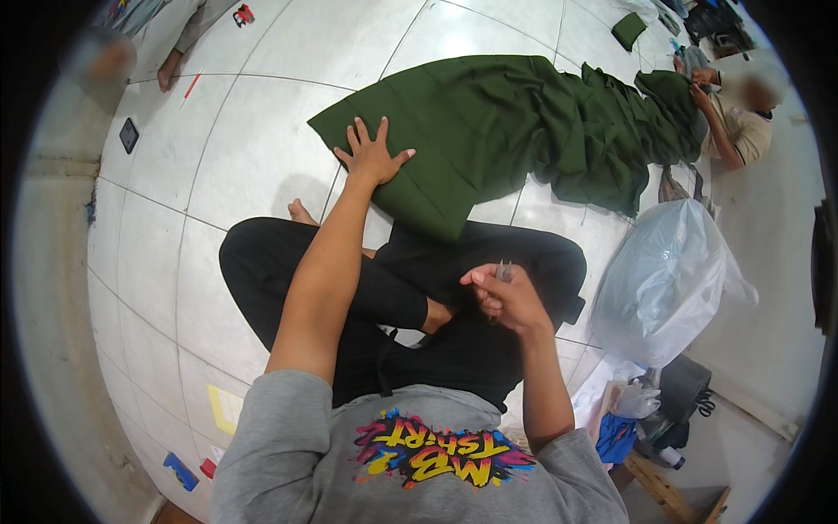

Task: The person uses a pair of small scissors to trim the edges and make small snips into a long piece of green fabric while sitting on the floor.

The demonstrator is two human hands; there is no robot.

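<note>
A long piece of dark green cloth [454, 122] spreads over the floor in front of me, its near corner reaching my crossed legs. My left hand [371, 162] lies flat on the cloth's left end, fingers spread. Above my right thigh, my right hand [511, 297] is closed around small metal thread snips [502, 270]. Two pointed tips stick up from the fist; most of the tool is hidden by the fingers. To the right the cloth lies bunched in folds.
At the far right a person [738, 122] handles the cloth's other end. A full whitish plastic bag [663, 284] stands at my right. A phone [129, 135] lies on the tiles to the left. Another person's foot [168, 72] shows at the far left.
</note>
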